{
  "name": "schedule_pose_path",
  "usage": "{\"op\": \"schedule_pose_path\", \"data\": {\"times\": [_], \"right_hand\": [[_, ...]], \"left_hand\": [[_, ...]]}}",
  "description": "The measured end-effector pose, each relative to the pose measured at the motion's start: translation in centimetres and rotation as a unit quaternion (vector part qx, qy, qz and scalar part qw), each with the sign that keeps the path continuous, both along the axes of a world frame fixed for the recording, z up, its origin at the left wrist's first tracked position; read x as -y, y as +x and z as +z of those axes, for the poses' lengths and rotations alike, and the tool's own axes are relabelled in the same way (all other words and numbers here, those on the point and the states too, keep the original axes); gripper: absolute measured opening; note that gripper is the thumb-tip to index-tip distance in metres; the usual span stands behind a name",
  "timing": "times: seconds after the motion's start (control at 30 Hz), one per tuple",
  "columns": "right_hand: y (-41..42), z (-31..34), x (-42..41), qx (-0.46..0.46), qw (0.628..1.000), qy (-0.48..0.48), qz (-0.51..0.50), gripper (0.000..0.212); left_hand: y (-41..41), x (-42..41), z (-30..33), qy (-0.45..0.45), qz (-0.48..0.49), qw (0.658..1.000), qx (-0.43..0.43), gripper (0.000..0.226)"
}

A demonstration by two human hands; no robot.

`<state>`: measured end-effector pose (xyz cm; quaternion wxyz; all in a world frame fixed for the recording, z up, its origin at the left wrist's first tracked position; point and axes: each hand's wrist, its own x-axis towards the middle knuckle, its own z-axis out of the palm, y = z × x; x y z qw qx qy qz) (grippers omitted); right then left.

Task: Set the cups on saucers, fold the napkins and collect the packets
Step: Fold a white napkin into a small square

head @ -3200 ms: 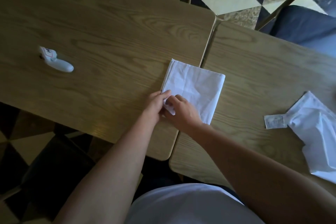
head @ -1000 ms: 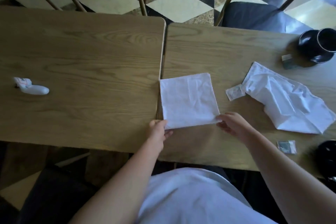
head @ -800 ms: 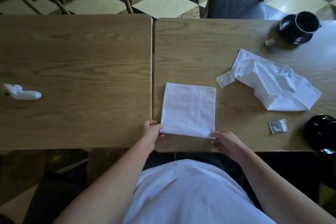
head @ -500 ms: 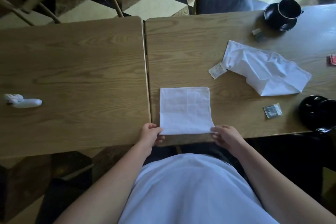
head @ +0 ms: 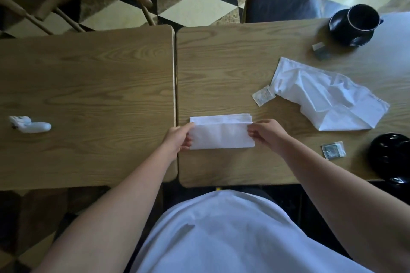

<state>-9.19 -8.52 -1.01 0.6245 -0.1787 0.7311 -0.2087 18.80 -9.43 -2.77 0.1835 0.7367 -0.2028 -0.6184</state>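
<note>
Head view: the left hand (head: pixel 178 138) pinches the left end of the folded napkin (head: pixel 221 134), and the right hand (head: pixel 267 134) pinches its right end, so the white strip lies between them on the right table (head: pixel 221 68) beside the seam. At two o'clock lies a crumpled napkin (head: pixel 328 99) with a packet (head: pixel 263 96) touching its corner. At three o'clock a dark cup (head: pixel 390 157) is cut off by the edge. Both forearms reach forward, fingers curled.
</note>
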Motion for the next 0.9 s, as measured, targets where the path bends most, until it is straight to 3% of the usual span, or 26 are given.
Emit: {"op": "schedule_pose_path", "data": {"times": [0.1, 0.2, 0.47, 0.53, 0.6, 0.63, 0.73, 0.8, 0.9], "right_hand": [[0.0, -1.2, 1.6, -0.083, 0.995, -0.004, 0.057, 0.011], [0.1, -2.3, 3.1, -0.107, 0.991, -0.006, 0.080, 0.007], [0.7, -2.9, 4.9, -0.148, 0.982, -0.012, 0.113, 0.009], [1.1, -2.3, 4.4, -0.194, 0.974, -0.041, 0.108, 0.011], [2.0, -1.2, 2.6, -0.204, 0.972, -0.087, 0.081, 0.020], [2.7, -0.7, 1.3, -0.205, 0.966, -0.116, 0.103, 0.021], [5.4, -0.1, -2.5, -0.210, 0.918, -0.156, 0.298, 0.025], [7.3, -0.4, -3.6, -0.195, 0.879, -0.167, 0.402, 0.025], [9.4, -0.9, -3.6, -0.178, 0.859, -0.183, 0.443, 0.020]], "left_hand": [[-0.2, 1.1, -0.8, -0.009, -0.059, 0.997, 0.047, 0.022], [-0.2, 2.4, -1.5, -0.023, -0.086, 0.992, 0.091, 0.021], [-0.9, 3.9, -2.0, -0.018, -0.043, 0.993, 0.108, 0.023], [-1.7, 3.3, -1.2, -0.052, -0.039, 0.984, 0.168, 0.017], [-2.8, 1.5, -0.4, -0.132, -0.129, 0.952, 0.244, 0.011], [-3.4, 0.2, 0.0, -0.173, -0.191, 0.936, 0.241, 0.010], [-4.6, -2.7, 0.2, -0.229, -0.378, 0.879, 0.181, 0.005], [-4.9, -3.3, -0.3, -0.245, -0.479, 0.818, 0.203, 0.012], [-4.7, -3.0, -1.1, -0.255, -0.584, 0.719, 0.277, 0.031]]}}
